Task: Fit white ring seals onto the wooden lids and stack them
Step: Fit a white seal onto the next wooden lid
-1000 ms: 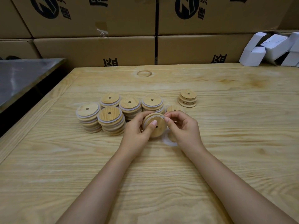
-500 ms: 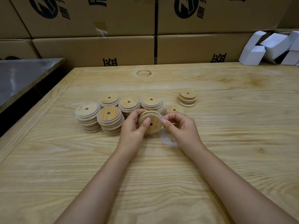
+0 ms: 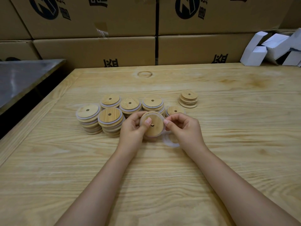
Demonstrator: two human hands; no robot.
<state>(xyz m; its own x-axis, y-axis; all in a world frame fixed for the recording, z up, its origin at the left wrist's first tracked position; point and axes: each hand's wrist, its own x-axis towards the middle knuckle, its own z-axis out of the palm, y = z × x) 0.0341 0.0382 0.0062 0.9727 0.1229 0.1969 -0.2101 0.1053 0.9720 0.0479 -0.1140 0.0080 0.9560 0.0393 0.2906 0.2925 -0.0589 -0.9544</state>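
A round wooden lid (image 3: 154, 128) with a centre hole is held tilted above the table, with a white ring seal (image 3: 160, 115) around its rim. My left hand (image 3: 134, 128) grips the lid, thumb on its face. My right hand (image 3: 184, 128) pinches the seal at the lid's right edge. Loose white ring seals (image 3: 170, 142) lie on the table under my right hand. Several stacks of sealed lids (image 3: 110, 121) stand to the left and behind. A stack of bare wooden lids (image 3: 189, 98) stands at the back right.
The wooden table (image 3: 228, 144) stretches wide to the front and right. Cardboard boxes (image 3: 97, 49) form a wall behind it. White cartons (image 3: 267, 49) lie at the back right. A grey metal surface (image 3: 24, 79) lies beyond the left edge.
Both hands have shifted slightly away from me with the lid. The lid's face is turned more toward me, and my right fingers have moved along the seal at its right edge.
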